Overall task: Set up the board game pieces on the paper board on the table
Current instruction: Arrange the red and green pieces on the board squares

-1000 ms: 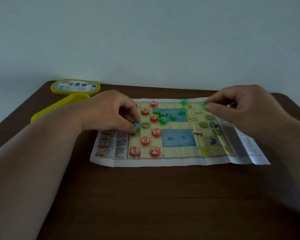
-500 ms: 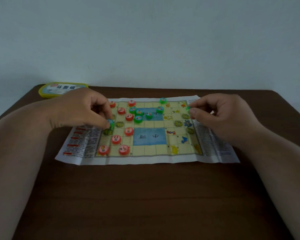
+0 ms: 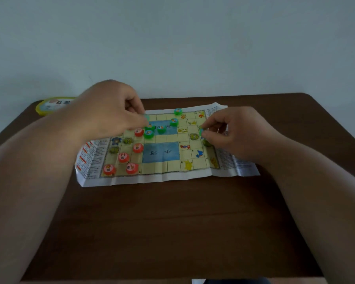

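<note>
Green piece (image 3: 201,132) half-hidden in right hand (image 3: 237,133).

Paper board (image 3: 164,177) flat on dark wooden table (image 3: 172,232), creased, printed text panels at both short ends. 5 red pieces visible on left portion: (image 3: 109,169), (image 3: 132,168), (image 3: 123,157), (image 3: 138,148), (image 3: 139,132). Green pieces clustered at far blue river patch: (image 3: 148,134), (image 3: 161,129), (image 3: 174,121), (image 3: 178,111). Left hand (image 3: 109,111) raised over far-left squares, fingers curled; blurred green shape at fingertips, possibly a pinched piece. Right hand (image 3: 240,132) over right edge of grid, pinching a green piece (image 3: 201,131) between thumb and forefinger. Yellow-rimmed box (image 3: 49,106) at far-left table corner, partly hidden behind left forearm.
</note>
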Demonstrator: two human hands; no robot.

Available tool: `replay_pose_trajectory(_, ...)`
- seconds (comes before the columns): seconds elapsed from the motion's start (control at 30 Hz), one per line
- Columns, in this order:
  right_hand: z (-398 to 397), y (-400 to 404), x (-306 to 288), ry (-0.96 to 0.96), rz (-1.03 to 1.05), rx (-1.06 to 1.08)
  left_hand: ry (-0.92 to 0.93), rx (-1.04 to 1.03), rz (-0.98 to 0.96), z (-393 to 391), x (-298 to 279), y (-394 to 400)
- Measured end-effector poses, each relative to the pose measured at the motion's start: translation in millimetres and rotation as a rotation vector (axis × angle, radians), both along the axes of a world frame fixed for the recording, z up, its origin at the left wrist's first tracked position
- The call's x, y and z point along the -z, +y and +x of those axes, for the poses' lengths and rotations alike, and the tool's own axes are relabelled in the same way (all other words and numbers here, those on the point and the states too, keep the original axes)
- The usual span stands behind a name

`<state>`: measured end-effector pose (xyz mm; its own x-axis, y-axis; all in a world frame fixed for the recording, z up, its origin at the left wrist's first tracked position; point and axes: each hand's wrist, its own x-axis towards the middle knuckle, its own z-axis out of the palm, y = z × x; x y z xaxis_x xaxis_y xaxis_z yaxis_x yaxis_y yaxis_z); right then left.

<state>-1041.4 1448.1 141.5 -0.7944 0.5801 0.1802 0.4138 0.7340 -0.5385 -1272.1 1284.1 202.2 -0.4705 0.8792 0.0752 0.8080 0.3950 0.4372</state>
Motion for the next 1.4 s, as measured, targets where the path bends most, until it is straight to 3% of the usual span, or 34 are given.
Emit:
replay_pose_trajectory(0.2,0.9,3.4,2.0,-0.085,0.026,-0.031,0.046,0.151,-0.087,69.5,14.7,22.3)
replay_pose_trajectory(0.37,7.0,7.0,-1.2,-0.156,0.047,-0.097,0.019,0.164,-0.206,68.7,37.5,24.1)
replay_pose_trajectory(0.47,10.9,10.5,0.0,-0.124,-0.048,-0.092,-0.068,0.131,-0.092,59.7,39.1,21.3)
replay_pose_trajectory(0.57,10.3,10.7,1.7,-0.117,-0.037,-0.080,-0.027,0.019,0.083,46.6,38.6,20.7)
replay_pose_trajectory(0.73,5.3,6.3,3.5,-0.119,0.006,-0.100,-0.003,0.029,0.165,39.8,37.9,18.0)
replay_pose_trajectory(0.9,3.6,6.3,5.8,-0.119,0.022,-0.090,0.045,0.209,0.079,45.4,45.1,19.1)
replay_pose_trajectory(1.17,2.2,6.7,7.9,-0.122,0.109,-0.110,0.168,0.332,-0.089,55.3,48.2,20.9)
replay_pose_trajectory(1.4,1.6,8.7,9.5,-0.109,0.121,-0.123,-0.007,0.415,-0.096,56.5,46.5,16.3)
